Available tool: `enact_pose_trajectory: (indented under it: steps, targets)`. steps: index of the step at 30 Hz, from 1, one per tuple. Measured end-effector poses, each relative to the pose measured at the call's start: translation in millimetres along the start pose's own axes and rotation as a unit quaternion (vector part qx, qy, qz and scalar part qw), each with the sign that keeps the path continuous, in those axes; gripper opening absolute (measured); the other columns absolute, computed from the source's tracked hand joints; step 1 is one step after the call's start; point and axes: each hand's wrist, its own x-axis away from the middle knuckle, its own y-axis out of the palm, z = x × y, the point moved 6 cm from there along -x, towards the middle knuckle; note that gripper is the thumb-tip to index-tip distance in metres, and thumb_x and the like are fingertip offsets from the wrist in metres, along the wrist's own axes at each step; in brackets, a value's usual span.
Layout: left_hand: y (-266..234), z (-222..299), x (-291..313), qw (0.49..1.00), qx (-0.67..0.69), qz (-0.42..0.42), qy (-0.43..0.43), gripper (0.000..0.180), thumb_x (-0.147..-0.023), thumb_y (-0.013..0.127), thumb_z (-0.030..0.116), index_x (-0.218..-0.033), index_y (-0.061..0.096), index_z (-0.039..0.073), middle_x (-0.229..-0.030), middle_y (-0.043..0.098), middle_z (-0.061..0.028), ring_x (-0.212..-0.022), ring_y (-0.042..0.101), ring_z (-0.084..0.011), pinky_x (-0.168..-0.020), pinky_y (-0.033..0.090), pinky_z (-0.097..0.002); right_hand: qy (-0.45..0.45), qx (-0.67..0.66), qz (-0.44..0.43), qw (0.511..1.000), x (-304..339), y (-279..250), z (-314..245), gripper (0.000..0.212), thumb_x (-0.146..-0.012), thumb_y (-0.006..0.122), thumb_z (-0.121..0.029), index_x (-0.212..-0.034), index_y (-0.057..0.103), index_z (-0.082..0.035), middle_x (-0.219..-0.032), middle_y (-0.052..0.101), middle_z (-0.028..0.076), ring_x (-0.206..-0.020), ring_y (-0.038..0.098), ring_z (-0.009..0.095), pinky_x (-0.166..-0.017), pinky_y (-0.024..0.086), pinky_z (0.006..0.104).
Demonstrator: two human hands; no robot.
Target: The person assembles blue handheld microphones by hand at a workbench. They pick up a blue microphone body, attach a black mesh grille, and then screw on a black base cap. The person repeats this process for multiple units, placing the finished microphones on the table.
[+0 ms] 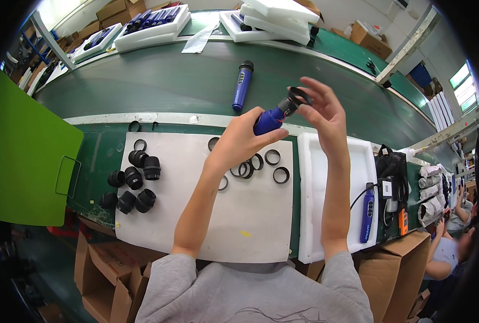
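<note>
My left hand (243, 134) is wrapped round a blue flashlight-like tube (268, 123), tilted with its narrower metallic end up and to the right. At that end, my right hand (325, 110) holds a black ring (300, 96) between thumb and fingers, the other fingers lifted. The ring sits around or right by the tip; I cannot tell which. Below my hands, several loose black rings (281, 175) lie on a white sheet (239, 226). Several black ribbed caps (151, 168) are grouped at the sheet's left.
Beyond the bench, a blue tube with a black head (243, 86) lies on the green conveyor belt (169, 81). A white foam tray (309, 215) stands at right, with another blue tube (367, 212) on its edge. A green panel (29, 156) borders the left; cardboard boxes (393, 269) stand below.
</note>
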Motion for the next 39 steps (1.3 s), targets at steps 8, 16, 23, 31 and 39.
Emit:
enact_pose_trajectory:
  steps: [8, 16, 23, 31, 39]
  targets:
    - [-9, 8, 1, 0.976, -0.126, 0.136, 0.116, 0.051, -0.079, 0.085, 0.034, -0.103, 0.058, -0.002, -0.081, 0.068, -0.0181, -0.075, 0.07, -0.0332, -0.067, 0.054, -0.0396, 0.138, -0.004, -0.058, 0.989, 11, 35, 25, 0.053, -0.083, 0.082, -0.013, -0.129, 0.059, 0.0, -0.11, 0.07, 0.01, -0.104, 0.068, 0.019, -0.092, 0.056, 0.0342]
    - [-25, 11, 3, 0.967, -0.056, 0.198, 0.147, 0.051, -0.081, 0.082, 0.028, -0.118, 0.058, 0.001, -0.084, 0.071, -0.02, -0.078, 0.072, -0.0369, -0.072, 0.057, -0.0398, 0.087, -0.015, -0.052, 0.995, 12, 41, 33, 0.045, -0.098, 0.065, -0.024, -0.132, 0.055, 0.003, -0.125, 0.062, 0.014, -0.111, 0.062, 0.019, -0.093, 0.051, 0.0338]
    - [-36, 29, 25, 0.955, -0.031, 0.231, 0.182, 0.052, -0.08, 0.079, 0.033, -0.11, 0.054, -0.002, -0.079, 0.067, -0.0232, -0.075, 0.07, -0.0403, -0.069, 0.056, -0.0444, 0.189, -0.107, -0.059, 0.974, 24, 47, 92, 0.026, -0.101, 0.051, -0.024, -0.109, 0.062, -0.002, -0.095, 0.066, 0.003, -0.086, 0.062, 0.011, -0.075, 0.05, 0.0273]
    - [-35, 50, 54, 0.931, -0.094, 0.276, 0.219, 0.047, -0.08, 0.079, 0.034, -0.104, 0.052, 0.004, -0.076, 0.064, -0.0186, -0.068, 0.068, -0.0367, -0.064, 0.054, -0.0425, -0.021, 0.254, -0.407, 0.877, 50, 231, 88, 0.055, -0.085, 0.071, -0.003, -0.137, 0.053, -0.009, -0.134, 0.051, 0.015, -0.123, 0.053, 0.028, -0.099, 0.047, 0.0375]
    - [-27, 56, 51, 0.964, -0.026, 0.179, 0.197, 0.049, -0.076, 0.08, 0.029, -0.103, 0.052, 0.0, -0.077, 0.063, -0.0229, -0.072, 0.066, -0.0425, -0.068, 0.054, -0.0482, -0.263, 0.33, -0.38, 0.824, 72, 311, 103, 0.055, -0.071, 0.062, 0.009, -0.124, 0.06, -0.003, -0.127, 0.055, 0.019, -0.122, 0.051, 0.039, -0.099, 0.046, 0.0462]
